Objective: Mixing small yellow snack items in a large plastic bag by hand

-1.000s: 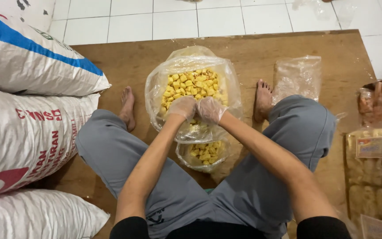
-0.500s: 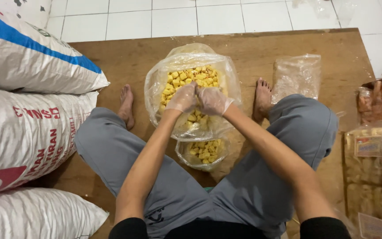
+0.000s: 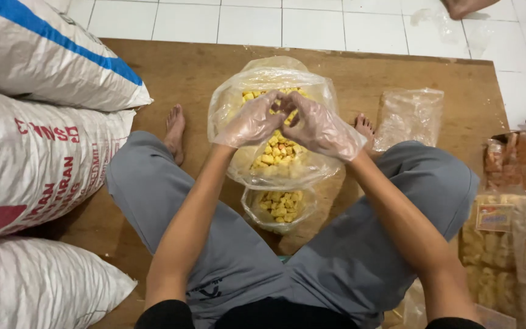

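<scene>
I sit with a large clear plastic bag [image 3: 226,103] of yellow snack pieces [image 3: 275,152] between my legs. Both hands wear thin clear plastic gloves. My left hand [image 3: 252,123] and my right hand [image 3: 322,129] hover over the bag's open mouth, fingers curled and fingertips touching each other. Whether they hold any pieces is hidden by the gloves. A smaller clear bag [image 3: 280,209], partly filled with the same yellow pieces, rests just below the large one, closer to my body.
Three big white woven sacks [image 3: 38,152] are stacked along the left. A wooden platform [image 3: 178,73] lies under me, with white floor tiles beyond. An empty clear bag [image 3: 410,116] lies at my right foot. Packed snack bags [image 3: 506,244] pile up at right.
My hands have lifted out of the large bag's near side and now meet fingertip to fingertip above its mouth. The view has shifted slightly.
</scene>
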